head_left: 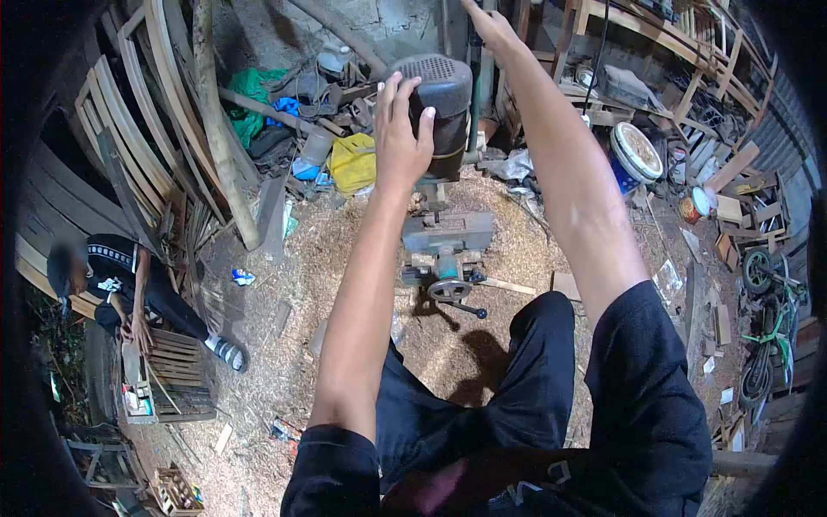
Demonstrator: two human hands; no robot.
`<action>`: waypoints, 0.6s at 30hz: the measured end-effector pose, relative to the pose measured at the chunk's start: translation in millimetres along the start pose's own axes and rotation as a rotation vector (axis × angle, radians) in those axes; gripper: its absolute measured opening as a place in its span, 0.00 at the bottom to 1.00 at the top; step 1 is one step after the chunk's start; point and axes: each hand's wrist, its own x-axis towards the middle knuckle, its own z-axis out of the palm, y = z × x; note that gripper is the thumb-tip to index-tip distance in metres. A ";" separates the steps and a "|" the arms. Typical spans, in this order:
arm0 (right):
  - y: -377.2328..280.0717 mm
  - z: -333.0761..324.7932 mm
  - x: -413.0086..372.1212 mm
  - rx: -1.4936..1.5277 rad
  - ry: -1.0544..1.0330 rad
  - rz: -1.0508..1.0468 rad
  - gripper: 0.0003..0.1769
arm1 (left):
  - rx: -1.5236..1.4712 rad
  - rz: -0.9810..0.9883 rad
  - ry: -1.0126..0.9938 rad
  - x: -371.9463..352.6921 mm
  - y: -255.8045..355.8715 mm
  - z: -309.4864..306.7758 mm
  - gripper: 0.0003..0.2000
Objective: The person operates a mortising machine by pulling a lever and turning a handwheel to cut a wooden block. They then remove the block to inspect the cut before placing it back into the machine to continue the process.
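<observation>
My left hand (pixel 401 129) rests with spread fingers against the side of a dark motor housing (pixel 444 95) with a perforated top cap. My right hand (pixel 498 33) reaches up past the housing to the top edge of the view, beside an upright post. Its fingertips are cut off, so whatever it touches is hidden. Below the motor, a metal vise (pixel 448 231) sits on the machine, with a round handwheel (pixel 451 290) and a crank handle (pixel 469 308) on the side toward me.
A seated person (pixel 116 284) is at the left by a slatted wooden piece (pixel 177 362). Curved timbers (pixel 129 129) lean behind. Wood shavings cover the floor (pixel 276 370). A yellow sack (pixel 353 162), a blue bucket (pixel 636 155) and a small green bike (pixel 771 336) stand around.
</observation>
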 end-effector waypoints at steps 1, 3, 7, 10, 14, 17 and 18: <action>-5.8 -1.6 1.2 0.159 -0.045 0.027 0.47 | 0.006 0.005 0.003 2.2 -0.2 0.0 0.22; -14.9 -6.1 -1.3 0.273 -0.018 0.031 0.44 | 0.016 -0.003 0.000 0.9 -0.8 1.6 0.22; 7.4 -2.0 -3.3 0.376 0.026 -0.068 0.35 | 0.006 0.008 0.018 -2.2 -0.5 1.6 0.21; 19.3 -1.5 -24.5 0.500 0.020 -0.180 0.27 | 0.021 -0.032 -0.002 -5.9 4.3 -1.5 0.22; 20.8 -19.3 -97.5 0.384 0.088 -0.316 0.26 | -0.037 -0.090 -0.079 -8.6 9.2 -12.3 0.22; 22.8 -34.0 -155.5 0.427 0.026 -0.295 0.22 | -0.153 -0.133 -0.143 -13.8 11.8 -24.2 0.22; 23.8 -35.4 -172.3 0.437 0.030 -0.308 0.22 | -0.148 -0.141 -0.134 -19.1 16.7 -28.3 0.22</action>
